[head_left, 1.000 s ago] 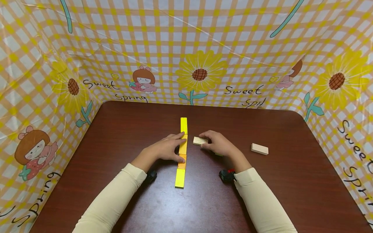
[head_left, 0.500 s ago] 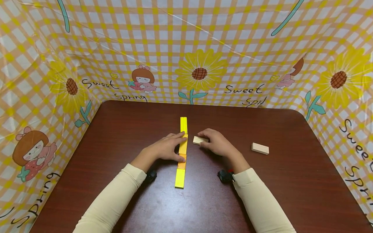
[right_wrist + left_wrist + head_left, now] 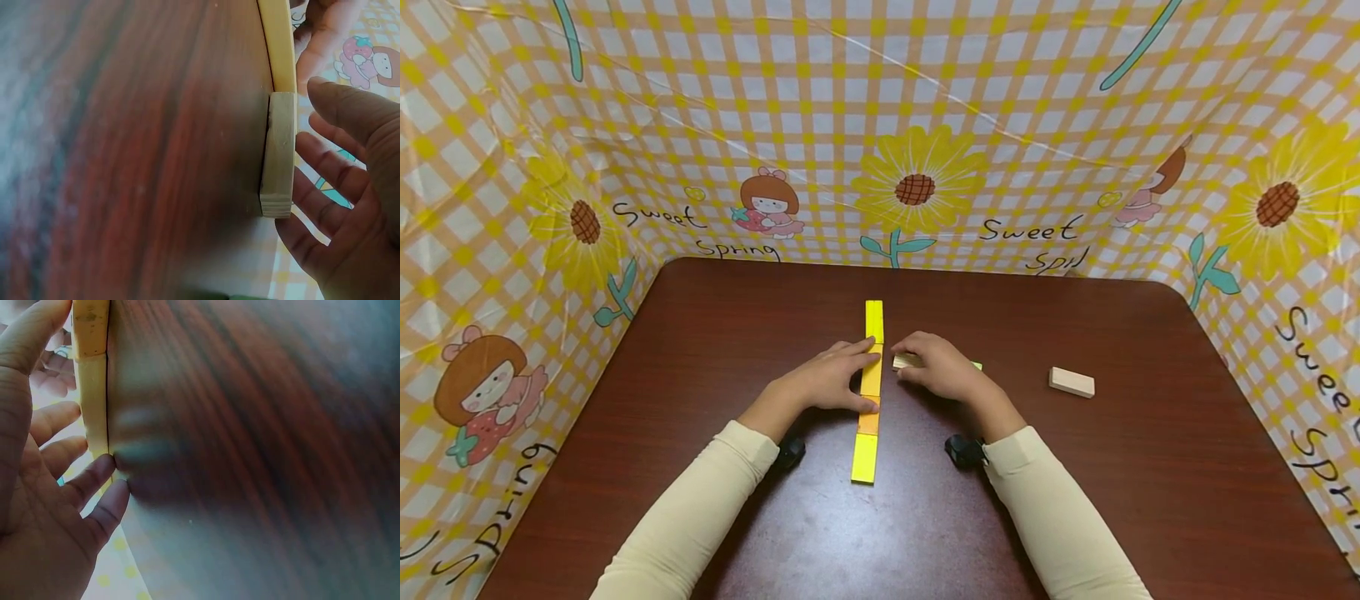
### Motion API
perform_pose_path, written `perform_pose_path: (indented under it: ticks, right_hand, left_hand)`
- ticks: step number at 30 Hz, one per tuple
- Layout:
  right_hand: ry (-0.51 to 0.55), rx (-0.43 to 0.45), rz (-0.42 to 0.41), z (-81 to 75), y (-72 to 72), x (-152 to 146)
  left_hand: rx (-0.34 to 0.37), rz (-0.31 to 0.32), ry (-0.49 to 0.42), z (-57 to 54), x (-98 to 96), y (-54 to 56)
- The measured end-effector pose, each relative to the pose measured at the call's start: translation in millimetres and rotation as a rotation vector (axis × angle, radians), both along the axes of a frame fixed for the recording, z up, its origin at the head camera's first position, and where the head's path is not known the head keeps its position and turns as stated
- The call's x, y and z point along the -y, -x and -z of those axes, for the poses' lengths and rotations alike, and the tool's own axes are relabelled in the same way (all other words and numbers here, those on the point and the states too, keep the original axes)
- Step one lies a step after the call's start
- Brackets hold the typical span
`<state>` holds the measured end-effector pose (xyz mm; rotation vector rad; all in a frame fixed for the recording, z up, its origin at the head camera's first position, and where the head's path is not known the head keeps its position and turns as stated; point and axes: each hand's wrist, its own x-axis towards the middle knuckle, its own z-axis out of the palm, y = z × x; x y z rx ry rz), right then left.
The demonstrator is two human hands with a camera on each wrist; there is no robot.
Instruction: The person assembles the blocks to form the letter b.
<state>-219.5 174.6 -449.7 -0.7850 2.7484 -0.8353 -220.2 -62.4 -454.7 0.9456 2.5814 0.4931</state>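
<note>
Yellow and orange blocks form a straight row end to end, with a bright yellow block farthest away and another yellow block nearest. My left hand rests along the row's left side. Its thumb touches the short orange block, and its fingertips lie over the longer orange-yellow block. Right of the row lies a plain wooden block. My right hand spans it with loosely spread fingers, fingertips at its far side, and thumb standing off in the right wrist view.
Another plain wooden block lies farther right on the dark brown table. A green edge shows just behind my right hand, mostly hidden by it. Checked cloth rises at the back and both sides.
My right hand has shifted left, farther over the plain wooden block, which sits slightly nearer the row. A green edge has come into view behind that hand. My left hand stays in place.
</note>
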Motion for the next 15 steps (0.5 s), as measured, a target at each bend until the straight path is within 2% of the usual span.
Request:
perform_pose_path:
  ticks: [10,15]
  right_hand:
    - [0.016,-0.019,0.025,-0.3,-2.9,-13]
    - [0.015,0.01,0.035,0.6,-2.9,-18]
  left_hand:
    - [0.036,0.025,-0.083,0.6,6.7,-1.7]
    - [0.049,0.051,-0.097,0.9,9.5,-1.9]
